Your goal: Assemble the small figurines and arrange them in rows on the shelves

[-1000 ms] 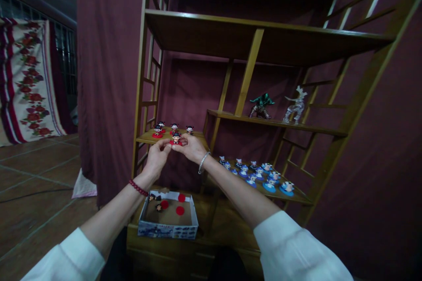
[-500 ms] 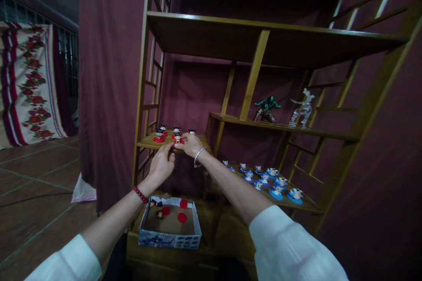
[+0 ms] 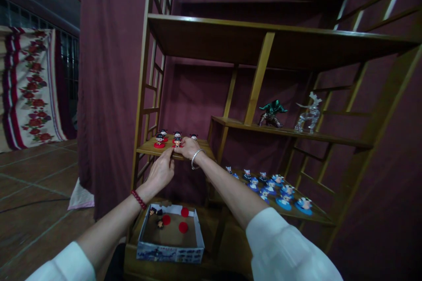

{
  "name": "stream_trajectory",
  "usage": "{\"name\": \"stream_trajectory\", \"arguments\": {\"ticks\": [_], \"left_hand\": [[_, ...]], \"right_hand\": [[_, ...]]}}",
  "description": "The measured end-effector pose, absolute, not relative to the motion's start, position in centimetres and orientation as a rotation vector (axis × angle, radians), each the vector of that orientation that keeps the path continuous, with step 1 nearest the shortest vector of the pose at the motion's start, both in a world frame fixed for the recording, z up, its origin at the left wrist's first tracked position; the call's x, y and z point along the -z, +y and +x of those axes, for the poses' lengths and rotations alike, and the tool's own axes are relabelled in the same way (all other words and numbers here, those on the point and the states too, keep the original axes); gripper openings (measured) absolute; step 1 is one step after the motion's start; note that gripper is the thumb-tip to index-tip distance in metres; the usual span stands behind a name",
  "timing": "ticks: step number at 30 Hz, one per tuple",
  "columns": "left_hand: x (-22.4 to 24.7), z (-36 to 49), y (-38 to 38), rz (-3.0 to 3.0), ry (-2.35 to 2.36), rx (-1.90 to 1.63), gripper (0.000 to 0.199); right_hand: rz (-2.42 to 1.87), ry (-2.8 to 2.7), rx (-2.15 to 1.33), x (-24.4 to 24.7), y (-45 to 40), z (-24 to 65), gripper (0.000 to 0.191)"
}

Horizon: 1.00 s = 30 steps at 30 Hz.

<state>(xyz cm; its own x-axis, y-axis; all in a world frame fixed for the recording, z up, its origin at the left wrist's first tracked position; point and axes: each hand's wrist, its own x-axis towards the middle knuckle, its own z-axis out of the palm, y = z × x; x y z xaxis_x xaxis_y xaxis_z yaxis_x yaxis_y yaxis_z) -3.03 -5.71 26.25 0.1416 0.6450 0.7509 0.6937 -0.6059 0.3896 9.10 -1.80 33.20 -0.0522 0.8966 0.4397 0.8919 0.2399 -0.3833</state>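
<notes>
A small black-haired figurine (image 3: 178, 141) on a round red base stands at the front edge of the small left shelf (image 3: 149, 146). My right hand (image 3: 190, 149) is closed on it from the right side, thumb in front and the other fingers partly hidden. My left hand (image 3: 160, 171) is below and to the left, fingers stretched out and holding nothing; its fingertips reach the shelf edge beside the red base. Several similar figurines stand on this shelf, among them one at the left (image 3: 159, 141) and one behind (image 3: 177, 134).
Below, an open cardboard box (image 3: 169, 252) holds red discs (image 3: 183, 227) and small dark-haired pieces (image 3: 160, 224). Blue-based figurines (image 3: 284, 201) fill a lower right shelf. Above them stand a green figure (image 3: 273, 113) and a clear figure (image 3: 309, 114). A shelf post (image 3: 260, 79) rises between compartments.
The view has tilted up slightly, so everything sits a little lower. Both hands stay at the front figurine, with only slight shifts of the fingers.
</notes>
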Motion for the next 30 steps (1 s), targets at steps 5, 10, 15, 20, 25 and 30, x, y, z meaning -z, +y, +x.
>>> {"name": "stream_trajectory", "arguments": {"ticks": [5, 10, 15, 20, 25, 30], "left_hand": [[-26.5, -3.4, -5.4, -2.329, -1.379, 1.450, 0.045], [-26.0, -3.6, -5.2, -2.331, -1.366, 1.442, 0.048], [-26.1, -3.7, -4.8, -2.351, -1.373, 1.425, 0.045], [-27.1, -4.1, -4.7, -2.391, -1.463, 1.402, 0.047], [-27.9, -4.3, -4.8, -2.446, -1.617, 1.368, 0.047], [-28.2, -4.4, -4.5, -2.478, -1.644, 1.336, 0.048]], "right_hand": [[-1.652, -1.926, 0.039, -33.1, -1.5, 8.7, 0.031], [-1.675, -1.922, 0.073, -33.2, -1.5, 8.4, 0.031], [-1.694, -1.923, 0.079, -33.1, -1.2, 8.3, 0.033], [-1.641, -1.939, 0.013, -32.8, -0.6, 8.7, 0.033], [-1.576, -1.942, -0.091, -32.4, 0.2, 9.4, 0.026], [-1.565, -1.929, -0.121, -31.9, 1.0, 9.7, 0.022]]}}
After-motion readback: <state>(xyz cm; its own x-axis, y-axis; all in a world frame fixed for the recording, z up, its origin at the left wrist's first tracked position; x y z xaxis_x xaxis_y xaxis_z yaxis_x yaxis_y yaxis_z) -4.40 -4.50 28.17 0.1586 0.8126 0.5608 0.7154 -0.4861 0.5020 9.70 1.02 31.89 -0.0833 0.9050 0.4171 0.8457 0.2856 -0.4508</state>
